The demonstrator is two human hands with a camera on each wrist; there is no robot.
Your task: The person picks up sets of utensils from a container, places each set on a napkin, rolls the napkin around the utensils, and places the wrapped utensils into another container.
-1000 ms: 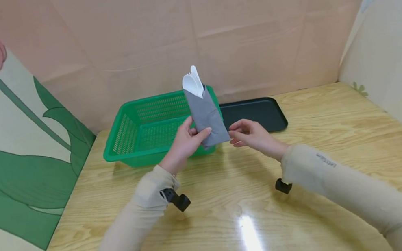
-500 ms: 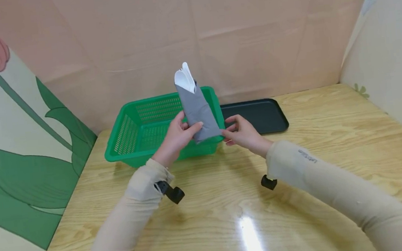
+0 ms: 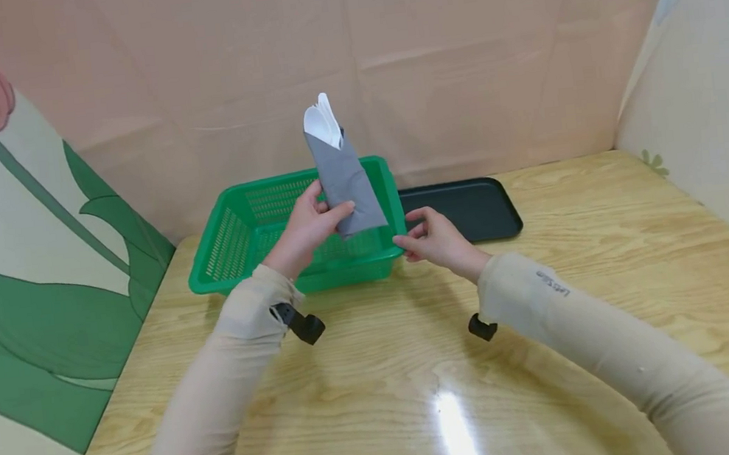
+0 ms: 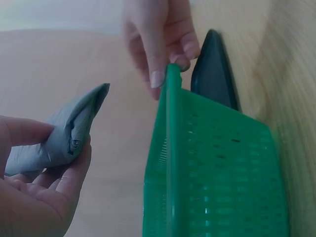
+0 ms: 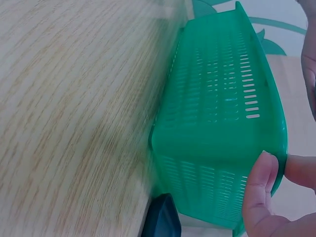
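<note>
In the head view my left hand (image 3: 301, 228) grips the lower part of a grey napkin pouch (image 3: 348, 181), thumb across its front. White plastic cutlery (image 3: 323, 123), including a spoon, sticks out of the upper end. The pouch is tilted and held up in front of the green perforated basket (image 3: 246, 280). At that basket's front right corner, my right hand (image 3: 441, 242) pinches the rim. Its fingers (image 5: 256, 190) lie on the outer wall in the right wrist view, and the thumb lies over the rim. The left wrist view shows the pouch's folded lower end, apart from the basket.
A black tray (image 3: 485, 207) lies to the right of the basket, partly hidden behind the basket and right hand. Both stand on the wooden table (image 3: 380, 374), towards the back wall. Patterned sheets hang at left and right.
My left hand has lifted the napkin pouch and moved it left, over the basket. My right hand has moved slightly left and now pinches the basket's rim.
</note>
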